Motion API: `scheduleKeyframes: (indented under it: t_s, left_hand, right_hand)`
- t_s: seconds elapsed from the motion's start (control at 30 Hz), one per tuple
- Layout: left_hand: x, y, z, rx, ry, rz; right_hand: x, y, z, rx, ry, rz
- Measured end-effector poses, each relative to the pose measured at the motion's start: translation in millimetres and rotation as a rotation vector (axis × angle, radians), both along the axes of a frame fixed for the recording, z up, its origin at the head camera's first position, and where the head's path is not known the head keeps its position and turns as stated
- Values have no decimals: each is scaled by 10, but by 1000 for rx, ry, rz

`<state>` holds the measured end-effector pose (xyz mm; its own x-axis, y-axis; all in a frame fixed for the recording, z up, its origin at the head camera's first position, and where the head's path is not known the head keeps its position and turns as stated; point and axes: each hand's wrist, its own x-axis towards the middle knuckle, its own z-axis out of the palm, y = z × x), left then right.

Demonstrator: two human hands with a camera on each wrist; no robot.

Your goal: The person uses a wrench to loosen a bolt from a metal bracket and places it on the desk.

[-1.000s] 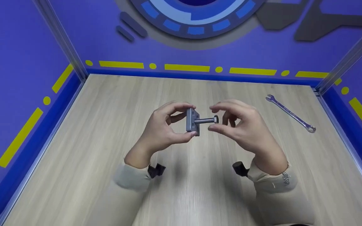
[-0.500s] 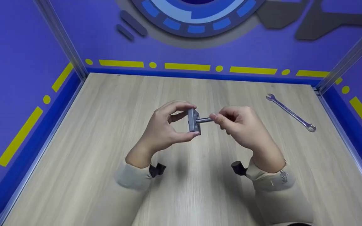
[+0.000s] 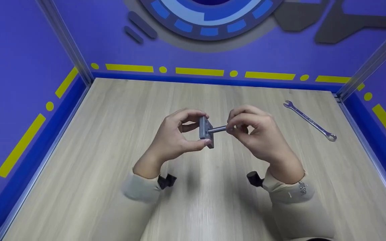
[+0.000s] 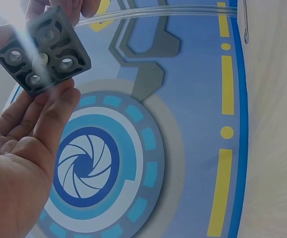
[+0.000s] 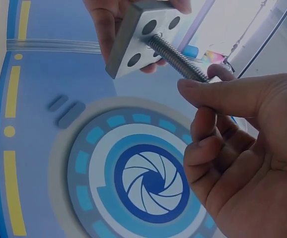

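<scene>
My left hand [image 3: 174,135] grips a square grey plate [image 3: 204,129] by its edges, thumb below and fingers above, held up over the table. A threaded bolt [image 3: 217,129] sticks out of the plate's middle toward the right. Its head end is pinched between the thumb and fingers of my right hand [image 3: 258,134], which hide the head. The left wrist view shows the plate's hollow back [image 4: 44,52], with holes near its corners and the bolt's tip [image 4: 41,59] in the centre hole. The plate's flat face [image 5: 151,37] and the bolt's thread [image 5: 180,58] appear in the right wrist view.
A combination wrench [image 3: 309,121] lies on the wooden table [image 3: 129,110] at the right, beyond my right hand. Blue printed panels [image 3: 193,53] wall the table at the back and both sides. Black wrist cameras [image 3: 256,179] hang under the cuffs.
My right hand started apart from the bolt with fingers spread, then closed on its head, and its grip has since shifted round. The left hand and plate barely moved.
</scene>
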<state>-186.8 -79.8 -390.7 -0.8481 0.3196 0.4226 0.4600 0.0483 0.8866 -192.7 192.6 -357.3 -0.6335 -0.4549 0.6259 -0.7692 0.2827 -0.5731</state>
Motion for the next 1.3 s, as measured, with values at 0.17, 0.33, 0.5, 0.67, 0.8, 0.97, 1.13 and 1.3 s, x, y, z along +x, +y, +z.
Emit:
scheduleKeyframes:
  t_s: [0.17, 0.33, 0.5, 0.67, 0.8, 0.97, 1.13, 1.3]
  left_hand:
    - [6, -8, 6, 1, -17, -1]
    - [13, 2, 8, 11, 2, 3]
    - [23, 18, 2, 9, 30, -3]
    - [21, 26, 4, 1, 48, -6]
    - [12, 25, 1, 6, 53, -7]
    - [2, 17, -4, 10, 50, -3]
    - [8, 8, -5, 4, 21, -8]
    - [18, -10, 21, 10, -58, -66]
  right_hand:
    - [16, 20, 16, 31, -78, -1]
    - [41, 21, 62, 91, -310, -150]
    - [29, -7, 67, 135, -465, -209]
    - [33, -12, 83, 184, -467, -205]
    - [48, 8, 116, 177, -435, -192]
    - [68, 33, 108, 105, -330, -150]
    - [29, 45, 40, 45, -108, -51]
    - [-6, 22, 10, -37, 33, 54]
